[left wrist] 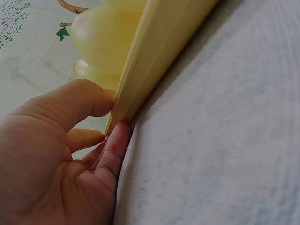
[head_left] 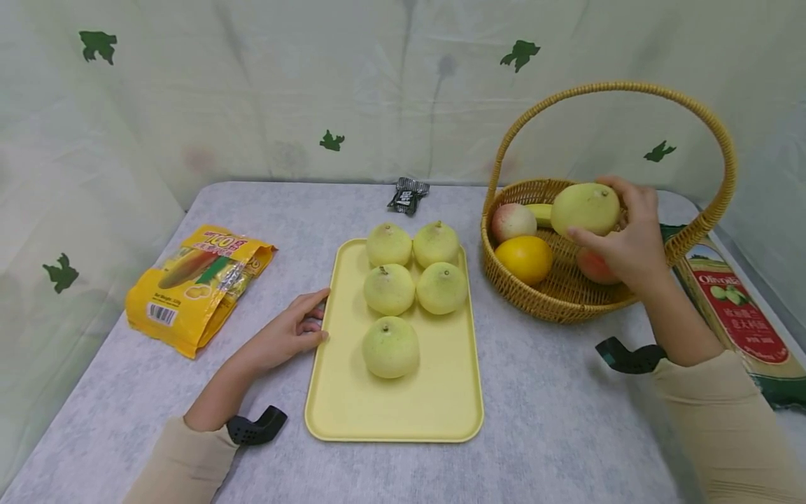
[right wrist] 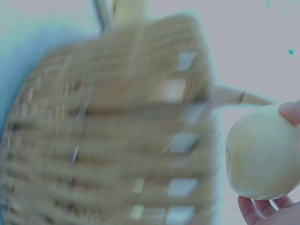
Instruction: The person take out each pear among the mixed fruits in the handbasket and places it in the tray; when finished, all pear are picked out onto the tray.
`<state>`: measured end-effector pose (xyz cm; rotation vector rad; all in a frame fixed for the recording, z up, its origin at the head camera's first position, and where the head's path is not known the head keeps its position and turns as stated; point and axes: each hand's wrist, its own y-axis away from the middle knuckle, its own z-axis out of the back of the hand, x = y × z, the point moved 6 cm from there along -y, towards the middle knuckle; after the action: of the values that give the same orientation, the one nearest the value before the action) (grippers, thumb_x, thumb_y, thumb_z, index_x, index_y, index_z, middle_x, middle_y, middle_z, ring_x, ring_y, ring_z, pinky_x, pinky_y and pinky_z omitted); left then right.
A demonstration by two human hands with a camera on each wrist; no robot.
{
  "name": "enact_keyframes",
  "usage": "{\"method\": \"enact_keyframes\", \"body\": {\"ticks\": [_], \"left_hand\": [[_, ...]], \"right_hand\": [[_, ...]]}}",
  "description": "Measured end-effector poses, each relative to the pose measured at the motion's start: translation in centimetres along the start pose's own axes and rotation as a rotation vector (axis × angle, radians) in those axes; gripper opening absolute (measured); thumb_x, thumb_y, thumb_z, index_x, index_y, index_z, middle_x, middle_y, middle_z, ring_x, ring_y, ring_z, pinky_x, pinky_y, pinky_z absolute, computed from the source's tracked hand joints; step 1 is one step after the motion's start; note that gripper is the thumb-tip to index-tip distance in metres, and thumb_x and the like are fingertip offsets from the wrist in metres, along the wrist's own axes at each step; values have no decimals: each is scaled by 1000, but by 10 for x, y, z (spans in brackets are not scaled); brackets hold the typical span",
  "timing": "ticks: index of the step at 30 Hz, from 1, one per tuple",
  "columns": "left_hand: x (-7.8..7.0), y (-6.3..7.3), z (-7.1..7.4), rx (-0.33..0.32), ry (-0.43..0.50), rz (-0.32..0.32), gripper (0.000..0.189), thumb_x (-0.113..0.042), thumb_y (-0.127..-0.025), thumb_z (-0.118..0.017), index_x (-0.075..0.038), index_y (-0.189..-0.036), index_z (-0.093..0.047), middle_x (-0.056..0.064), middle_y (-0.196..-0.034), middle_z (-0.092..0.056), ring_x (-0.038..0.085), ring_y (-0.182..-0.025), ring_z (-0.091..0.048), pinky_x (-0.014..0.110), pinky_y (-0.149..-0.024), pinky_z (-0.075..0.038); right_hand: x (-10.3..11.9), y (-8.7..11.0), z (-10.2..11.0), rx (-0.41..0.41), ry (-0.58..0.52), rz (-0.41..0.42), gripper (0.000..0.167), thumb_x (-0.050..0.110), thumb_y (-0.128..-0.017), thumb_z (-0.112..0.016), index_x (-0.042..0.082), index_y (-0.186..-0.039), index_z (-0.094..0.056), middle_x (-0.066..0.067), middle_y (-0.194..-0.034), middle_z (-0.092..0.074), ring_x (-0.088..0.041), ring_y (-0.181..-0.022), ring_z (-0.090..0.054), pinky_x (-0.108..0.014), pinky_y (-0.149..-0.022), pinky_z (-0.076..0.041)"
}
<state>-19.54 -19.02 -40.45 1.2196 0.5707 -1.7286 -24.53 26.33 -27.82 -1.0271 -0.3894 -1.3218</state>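
My right hand [head_left: 630, 234] grips a pale yellow-green pear [head_left: 585, 208] just above the wicker basket [head_left: 554, 297]; the pear [right wrist: 262, 152] shows at the right edge of the blurred right wrist view beside the basket's wall [right wrist: 117, 136]. My left hand [head_left: 292, 329] rests on the table against the left rim of the yellow tray [head_left: 403, 413], fingers loosely bent; its fingertips [left wrist: 119, 136] touch the tray's edge [left wrist: 154, 56]. Several pale pears [head_left: 390, 346] lie on the tray.
In the basket lie an orange [head_left: 524, 257], a peach [head_left: 513, 221], a reddish fruit [head_left: 595, 268] and a banana [head_left: 540, 212]. A yellow snack bag [head_left: 192, 287] lies far left, a small dark packet [head_left: 408, 194] at the back, a green box [head_left: 737, 308] right of the basket.
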Motion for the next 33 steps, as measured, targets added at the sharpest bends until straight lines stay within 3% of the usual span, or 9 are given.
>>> {"method": "enact_keyframes", "body": {"ticks": [7,12,15,19,24,33], "left_hand": [[0,1,1,6,-3,6,72,-12,-86,-60,-8,-144,-17,14,-128,-30,25,-101,-42,20,-80,-41],[0,1,1,4,-6,4,72,-11,-87,-60,-6,-144,-17,15,-127,-30,25,-100,-41,19,-80,-41],[0,1,1,6,-11,-7,71,-12,-87,-59,-5,-144,-16,16,-127,-29,25,-101,-41,19,-80,-40],[0,0,2,9,-9,-11,71,-12,-87,-59,-5,-144,-16,16,-127,-29,25,-101,-41,19,-81,-40],[0,-1,1,11,-4,-8,71,-11,-87,-59,-5,-144,-17,16,-126,-30,25,-101,-41,19,-80,-40],[-2,-1,3,14,-21,-9,71,-14,-88,-59,-5,-144,-16,16,-126,-30,25,-102,-41,19,-81,-40]], "right_hand": [[47,35,-15,98,-201,136,72,-8,-64,-74,6,-129,-46,0,-114,-31,-17,-101,-35,-15,-75,-41],[66,67,-44,237,-210,232,79,-9,-58,-79,6,-128,-47,-4,-116,-37,-15,-103,-35,-16,-82,-36],[70,87,-67,331,-197,265,77,0,-59,-82,8,-128,-48,-4,-115,-41,-13,-103,-37,-16,-86,-35],[64,110,-96,453,-230,225,70,13,-66,-81,11,-127,-48,-2,-114,-41,-14,-103,-41,-23,-88,-40],[56,129,-123,543,-220,170,69,22,-67,-80,13,-128,-48,1,-110,-44,-14,-100,-45,-32,-85,-43],[60,141,-142,656,-140,96,75,35,-67,-78,20,-132,-43,3,-115,-39,-13,-100,-43,-37,-85,-39]]}}
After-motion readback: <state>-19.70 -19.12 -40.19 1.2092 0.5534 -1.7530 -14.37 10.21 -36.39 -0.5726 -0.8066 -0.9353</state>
